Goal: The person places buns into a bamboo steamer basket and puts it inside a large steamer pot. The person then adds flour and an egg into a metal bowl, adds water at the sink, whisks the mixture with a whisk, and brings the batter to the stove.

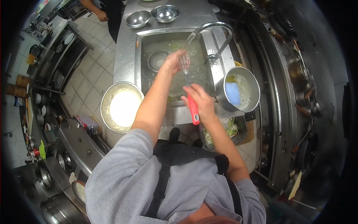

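A whisk (193,108) with a red handle and thin metal wires is held over the water-filled sink (138,56). My right hand (201,101) is closed around its handle. At the wire end, my left hand (173,62) curls against the wires, its fingers partly hidden. Water runs from the curved faucet (223,28) close to my left hand. Beneath that hand, a round metal bowl (151,61) lies in the cloudy water.
Left of the sink stands a pot with pale contents (105,112); right of it, a pot with a blue sponge (234,93) and suds. Two metal bowls (166,13) sit at the back. Below is a bin of vegetable scraps (232,128). Another person's hand (102,16) shows far left.
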### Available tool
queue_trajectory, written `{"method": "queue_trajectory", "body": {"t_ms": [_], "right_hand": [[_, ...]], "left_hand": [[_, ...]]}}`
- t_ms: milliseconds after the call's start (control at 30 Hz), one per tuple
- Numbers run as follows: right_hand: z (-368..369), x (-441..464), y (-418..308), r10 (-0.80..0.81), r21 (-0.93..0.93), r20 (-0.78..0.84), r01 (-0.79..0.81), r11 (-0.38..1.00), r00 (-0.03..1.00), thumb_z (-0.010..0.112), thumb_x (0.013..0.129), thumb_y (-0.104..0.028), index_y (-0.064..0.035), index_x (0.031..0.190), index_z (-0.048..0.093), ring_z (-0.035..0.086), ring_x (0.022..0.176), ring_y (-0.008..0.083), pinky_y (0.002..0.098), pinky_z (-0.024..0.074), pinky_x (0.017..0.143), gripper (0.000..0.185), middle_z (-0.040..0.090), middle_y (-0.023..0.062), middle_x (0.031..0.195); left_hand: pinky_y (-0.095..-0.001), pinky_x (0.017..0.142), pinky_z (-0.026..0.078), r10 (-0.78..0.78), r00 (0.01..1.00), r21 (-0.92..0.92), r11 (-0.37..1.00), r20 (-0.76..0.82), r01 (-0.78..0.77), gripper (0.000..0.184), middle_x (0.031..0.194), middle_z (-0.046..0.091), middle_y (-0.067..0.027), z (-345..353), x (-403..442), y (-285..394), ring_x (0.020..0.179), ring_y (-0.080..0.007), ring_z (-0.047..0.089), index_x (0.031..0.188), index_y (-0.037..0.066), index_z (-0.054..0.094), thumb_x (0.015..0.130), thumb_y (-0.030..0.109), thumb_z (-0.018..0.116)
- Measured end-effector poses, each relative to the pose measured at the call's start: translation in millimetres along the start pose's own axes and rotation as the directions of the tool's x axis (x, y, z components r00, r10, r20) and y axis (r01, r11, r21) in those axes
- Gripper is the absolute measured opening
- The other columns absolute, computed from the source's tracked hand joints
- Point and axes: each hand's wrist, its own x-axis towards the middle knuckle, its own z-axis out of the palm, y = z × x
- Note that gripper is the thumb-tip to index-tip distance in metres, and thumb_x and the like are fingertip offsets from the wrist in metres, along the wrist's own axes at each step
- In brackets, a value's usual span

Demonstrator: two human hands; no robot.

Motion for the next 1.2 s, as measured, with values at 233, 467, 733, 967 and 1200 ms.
{"method": "queue_trajectory", "body": {"t_ms": [233,467,733,967,1200], "right_hand": [[37.9,10.7,2.0,0.223,0.211,-0.160,-0.188,0.959,0.961,0.076,0.083,-0.013,-0.0079,0.113,0.068,0.069,0.088,0.0302,0.0337,0.0553,0.079,0.031,0.063,0.0211,0.116],[6.6,1.9,21.5,-0.238,-0.260,0.163,0.274,0.926,0.957,0.073,0.082,-0.020,-0.0138,0.103,0.067,0.068,0.092,0.0311,0.0392,0.0559,0.076,0.023,0.061,0.0195,0.115],[12.8,-5.6,33.4,0.147,0.270,-0.065,-0.125,0.955,0.987,0.055,0.099,-0.032,-0.0094,0.122,0.057,0.066,0.099,0.0262,0.0371,0.0526,0.083,0.032,0.058,0.0175,0.128],[11.3,18.4,7.9,0.808,0.914,0.152,-0.393,0.106,0.570,0.054,0.101,-0.040,-0.0057,0.131,0.050,0.066,0.099,0.0220,0.0356,0.0517,0.082,0.046,0.059,0.0154,0.127],[-3.5,2.5,-0.6,-0.017,-0.140,0.027,0.020,0.990,1.000,0.077,0.079,-0.018,-0.0123,0.104,0.069,0.069,0.084,0.0335,0.0381,0.0562,0.070,0.027,0.065,0.0184,0.111]], "left_hand": [[-0.0407,0.063,0.061,0.154,0.986,-0.428,0.889,-0.061,-0.165,0.028,0.098,0.065,-0.0146,36.0,-18.1,-3.2,0.081,-0.0255,0.069,0.111,0.005,0.057,0.094,0.026,0.061],[-0.0350,0.050,0.051,0.170,0.944,0.250,0.963,-0.282,-0.099,0.024,0.082,0.058,-0.0046,41.7,-10.5,11.1,0.068,-0.0179,0.064,0.103,0.007,0.056,0.089,0.023,0.068],[-0.0465,0.081,0.055,0.199,0.980,-0.351,0.918,-0.001,-0.186,0.022,0.093,0.066,-0.0128,19.4,-3.5,8.9,0.086,-0.0278,0.067,0.096,0.006,0.061,0.091,0.027,0.061],[-0.0472,0.075,0.055,0.071,0.994,-0.509,0.854,-0.081,-0.103,0.021,0.086,0.066,-0.0088,29.0,17.4,-22.9,0.078,-0.0265,0.067,0.090,0.008,0.060,0.094,0.029,0.061],[-0.0389,0.065,0.055,0.030,0.990,0.086,0.996,-0.134,-0.018,0.027,0.083,0.067,-0.0062,39.4,6.7,-3.8,0.076,-0.0203,0.068,0.092,0.009,0.061,0.099,0.034,0.053]]}}
